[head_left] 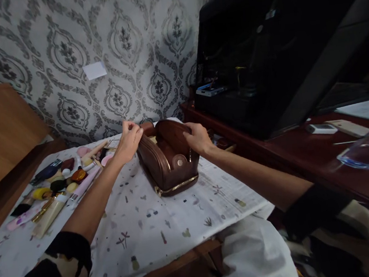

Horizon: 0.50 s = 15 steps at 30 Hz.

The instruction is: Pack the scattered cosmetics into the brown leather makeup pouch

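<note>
A brown bag (156, 164) with gold zippers stands open on the white patterned cloth (142, 232). My left hand (130, 141) pinches the upper edge on its left side. On the opposite side, my right hand (198, 138) grips the raised rim, thumb toward the inside. Between my hands the brown interior shows, with a round snap on a tab at the near end. Something pale lies inside toward the back, too small to make out.
Several cosmetics and brushes (58, 185) lie left of the bag. A wooden panel (4, 132) stands at far left. On the right, a dark red table (324, 171) bears a large black screen (262, 58) and a clear object (368, 148).
</note>
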Tool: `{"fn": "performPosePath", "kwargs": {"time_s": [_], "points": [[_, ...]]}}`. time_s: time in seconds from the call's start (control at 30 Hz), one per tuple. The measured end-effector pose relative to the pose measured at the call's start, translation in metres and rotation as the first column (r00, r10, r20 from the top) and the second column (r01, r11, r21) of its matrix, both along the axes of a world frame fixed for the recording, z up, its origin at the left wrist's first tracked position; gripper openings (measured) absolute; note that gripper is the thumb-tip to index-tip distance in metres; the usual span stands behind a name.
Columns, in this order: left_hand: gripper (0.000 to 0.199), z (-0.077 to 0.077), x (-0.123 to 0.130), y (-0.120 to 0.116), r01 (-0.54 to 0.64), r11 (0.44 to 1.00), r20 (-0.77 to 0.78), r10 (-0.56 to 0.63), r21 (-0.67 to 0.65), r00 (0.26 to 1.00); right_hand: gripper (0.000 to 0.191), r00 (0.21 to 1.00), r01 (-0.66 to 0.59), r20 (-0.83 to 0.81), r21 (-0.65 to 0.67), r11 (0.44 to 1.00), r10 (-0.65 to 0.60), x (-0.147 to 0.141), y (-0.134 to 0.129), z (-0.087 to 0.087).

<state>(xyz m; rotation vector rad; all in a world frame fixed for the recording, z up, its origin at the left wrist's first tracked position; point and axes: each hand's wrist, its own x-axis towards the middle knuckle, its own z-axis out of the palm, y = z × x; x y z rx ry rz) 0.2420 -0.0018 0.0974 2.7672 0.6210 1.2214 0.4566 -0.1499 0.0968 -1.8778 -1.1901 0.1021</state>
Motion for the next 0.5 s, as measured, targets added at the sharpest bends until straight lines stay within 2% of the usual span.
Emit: {"fn": "performPosePath", "kwargs": {"time_s": [0.03,0.1,0.17,0.2,0.23,0.27,0.3,0.33,0.4,0.5], "points": [[0.039,-0.001,-0.002,-0.003,0.005,1.000,-0.013,-0.005,-0.011,1.000,0.037,0.999,-0.033,-0.009,0.005,0.999,0.033,0.001,-0.002,-0.003],[0.036,-0.004,-0.005,-0.009,0.013,0.999,-0.023,-0.014,-0.040,1.000,0.040,0.973,-0.208,-0.097,0.038,0.977,0.211,0.010,-0.007,-0.010],[0.034,-0.006,-0.005,-0.013,0.015,0.998,-0.019,-0.016,-0.068,1.000,0.053,0.873,-0.403,-0.255,0.099,0.910,0.415,0.028,-0.009,-0.019],[0.033,-0.006,-0.005,-0.014,0.009,0.996,-0.020,-0.011,-0.086,1.000,0.058,0.836,-0.436,-0.325,0.096,0.895,0.442,0.039,-0.009,-0.025],[0.033,-0.007,-0.004,-0.015,0.000,0.994,-0.021,-0.002,-0.106,1.000,0.060,0.855,-0.388,-0.349,0.058,0.920,0.383,0.051,-0.007,-0.033],[0.033,-0.007,-0.003,-0.015,-0.012,0.992,-0.022,0.010,-0.128,1.000,0.056,0.928,-0.258,-0.291,-0.047,0.965,0.234,0.063,-0.004,-0.041],[0.033,-0.007,-0.002,-0.016,-0.023,0.989,-0.020,0.020,-0.149,1.000,0.051,0.986,-0.073,-0.160,-0.225,0.972,0.037,0.073,-0.001,-0.050],[0.033,-0.007,-0.002,-0.016,-0.030,0.986,-0.014,0.028,-0.167,1.000,0.049,0.993,0.032,-0.099,-0.313,0.949,-0.066,0.083,0.004,-0.060],[0.033,-0.009,-0.001,-0.016,-0.022,0.982,0.006,0.024,-0.188,1.000,0.047,0.981,0.162,-0.026,-0.430,0.888,-0.191,0.096,0.012,-0.078],[0.032,-0.011,-0.001,-0.016,0.012,0.982,0.044,-0.003,-0.191,0.999,0.042,0.961,0.258,0.045,-0.509,0.821,-0.274,0.103,0.018,-0.095]]}}
